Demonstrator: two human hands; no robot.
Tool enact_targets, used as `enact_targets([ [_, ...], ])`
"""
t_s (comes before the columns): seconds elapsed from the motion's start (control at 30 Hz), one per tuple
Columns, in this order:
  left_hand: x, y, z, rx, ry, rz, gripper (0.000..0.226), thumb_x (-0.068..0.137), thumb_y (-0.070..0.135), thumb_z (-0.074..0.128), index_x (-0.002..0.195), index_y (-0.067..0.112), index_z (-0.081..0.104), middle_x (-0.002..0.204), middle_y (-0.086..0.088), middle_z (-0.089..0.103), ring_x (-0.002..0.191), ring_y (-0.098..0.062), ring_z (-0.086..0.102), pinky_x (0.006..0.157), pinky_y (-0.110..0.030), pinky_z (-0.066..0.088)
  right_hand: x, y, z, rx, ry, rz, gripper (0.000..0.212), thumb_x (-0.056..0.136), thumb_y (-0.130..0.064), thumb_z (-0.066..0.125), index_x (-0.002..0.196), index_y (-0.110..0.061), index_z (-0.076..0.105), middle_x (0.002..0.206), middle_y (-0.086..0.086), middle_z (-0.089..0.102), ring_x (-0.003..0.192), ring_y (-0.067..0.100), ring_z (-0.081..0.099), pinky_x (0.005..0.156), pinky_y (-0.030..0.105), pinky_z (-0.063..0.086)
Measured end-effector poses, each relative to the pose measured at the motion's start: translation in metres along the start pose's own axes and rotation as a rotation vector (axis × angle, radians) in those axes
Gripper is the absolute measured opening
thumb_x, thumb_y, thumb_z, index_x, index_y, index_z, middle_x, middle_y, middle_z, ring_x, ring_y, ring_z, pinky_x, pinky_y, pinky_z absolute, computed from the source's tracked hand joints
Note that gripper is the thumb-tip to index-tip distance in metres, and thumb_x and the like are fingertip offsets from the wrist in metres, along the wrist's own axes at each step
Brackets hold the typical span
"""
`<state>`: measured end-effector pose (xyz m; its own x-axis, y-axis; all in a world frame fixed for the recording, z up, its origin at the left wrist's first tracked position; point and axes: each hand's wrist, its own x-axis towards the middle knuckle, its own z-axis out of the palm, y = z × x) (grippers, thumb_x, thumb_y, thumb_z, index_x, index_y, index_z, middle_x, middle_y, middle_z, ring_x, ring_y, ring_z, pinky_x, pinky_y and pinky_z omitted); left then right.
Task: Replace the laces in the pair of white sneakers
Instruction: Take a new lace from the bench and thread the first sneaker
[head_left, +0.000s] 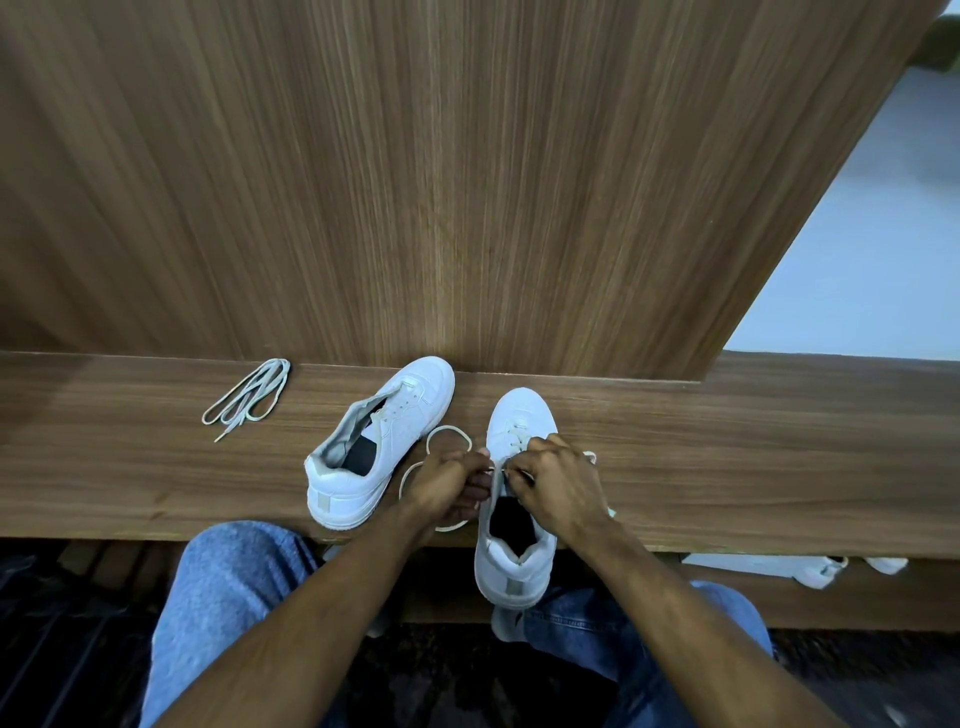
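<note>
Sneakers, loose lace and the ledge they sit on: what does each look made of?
Sneakers: smooth matte white, likely leather or synthetic; stitched panels, no weave visible.
Loose lace: flat woven fabric, off-white, with stiff tips.
Ledge: wood or wood-look laminate, satin; straight brown grain, faint sheen. Which one is unclear.
</note>
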<state>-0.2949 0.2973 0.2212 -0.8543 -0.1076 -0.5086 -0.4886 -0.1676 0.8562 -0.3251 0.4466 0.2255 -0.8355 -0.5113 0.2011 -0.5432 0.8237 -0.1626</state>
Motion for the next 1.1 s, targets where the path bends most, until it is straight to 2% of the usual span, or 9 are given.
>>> enact_targets([
  [0.1,0.003,0.002,-0.002,0.067,-0.045,0.001,0.024,0.095,0.011,0.057,0.071,0.012,0.053,0.053,-0.002,0.052,0.044,-0.009,0.043,0.04,-0.016,0.033,0.0,-0.001,0.008,-0.028,0.036,0.017,0.013,0.079,-0.025,0.068,0.069,-0.018,0.072,0.072,0.0,0.062,0.076,0.023,0.059,0.061,0.032,0.042],
  [0.23,0.007,0.015,-0.001,0.097,0.006,0.051,0.019,0.094,0.002,0.051,0.076,0.008,0.051,0.058,-0.009,0.056,0.042,-0.012,0.049,0.04,-0.018,0.032,-0.005,0.005,0.009,-0.023,0.078,0.061,0.017,0.07,-0.033,0.075,0.083,-0.024,0.069,0.081,-0.005,0.06,0.081,0.022,0.059,0.067,0.036,0.047],
  [0.37,0.012,0.043,-0.023,-0.311,0.115,0.098,0.016,0.098,0.009,0.041,0.09,0.009,0.055,0.075,-0.009,0.069,0.058,-0.016,0.07,0.054,-0.024,0.056,-0.015,0.018,0.009,-0.027,0.103,0.078,0.043,0.069,-0.048,0.067,0.107,-0.027,0.064,0.101,-0.004,0.06,0.092,0.022,0.058,0.081,0.041,0.049],
  [0.57,0.015,0.084,-0.072,-0.826,0.305,0.252,0.02,0.102,0.013,0.037,0.088,0.014,0.052,0.069,-0.004,0.073,0.063,-0.013,0.072,0.054,-0.022,0.057,-0.02,0.021,0.011,0.024,0.078,0.11,0.055,0.073,-0.056,0.062,0.12,-0.028,0.059,0.116,-0.004,0.057,0.106,0.024,0.055,0.099,0.048,0.042],
  [0.63,0.017,0.076,-0.071,-0.709,0.332,0.292,0.009,0.099,0.009,0.043,0.102,0.014,0.05,0.081,-0.004,0.071,0.072,-0.017,0.071,0.056,-0.025,0.057,-0.021,0.02,0.013,0.054,0.079,0.134,0.055,0.074,-0.057,0.059,0.122,-0.028,0.058,0.118,-0.004,0.056,0.109,0.024,0.053,0.101,0.047,0.04],
  [0.73,0.017,0.041,-0.052,-0.279,0.351,0.389,0.03,0.09,-0.001,0.056,0.11,0.021,0.051,0.088,-0.004,0.064,0.069,-0.014,0.063,0.062,-0.031,0.052,-0.02,0.018,0.015,0.076,0.08,0.158,0.052,0.074,-0.055,0.06,0.118,-0.027,0.06,0.115,-0.003,0.057,0.107,0.025,0.055,0.097,0.045,0.04],
  [0.9,0.022,-0.005,-0.02,0.649,0.008,0.561,0.015,0.087,0.008,0.065,0.096,0.017,0.073,0.085,0.008,0.069,0.073,0.007,0.061,0.075,-0.016,0.047,-0.019,0.02,0.012,0.073,0.004,0.141,0.047,0.081,-0.051,0.063,0.121,-0.026,0.06,0.122,-0.005,0.053,0.118,0.022,0.048,0.105,0.04,0.03],
  [1.03,0.024,-0.004,-0.015,0.881,0.075,0.56,0.025,0.089,0.022,0.063,0.066,0.029,0.062,0.072,0.009,0.066,0.077,-0.012,0.065,0.071,-0.028,0.05,-0.019,0.023,0.01,0.091,-0.054,0.135,0.05,0.084,-0.053,0.059,0.127,-0.028,0.055,0.128,-0.007,0.048,0.125,0.018,0.041,0.111,0.038,0.025],
  [1.1,0.025,0.005,-0.016,0.75,0.116,0.51,0.03,0.091,0.012,0.057,0.064,0.026,0.057,0.068,0.007,0.066,0.071,-0.015,0.066,0.072,-0.031,0.05,-0.02,0.025,0.011,0.108,-0.053,0.139,0.049,0.084,-0.051,0.061,0.127,-0.028,0.056,0.128,-0.007,0.049,0.125,0.018,0.041,0.11,0.038,0.025],
])
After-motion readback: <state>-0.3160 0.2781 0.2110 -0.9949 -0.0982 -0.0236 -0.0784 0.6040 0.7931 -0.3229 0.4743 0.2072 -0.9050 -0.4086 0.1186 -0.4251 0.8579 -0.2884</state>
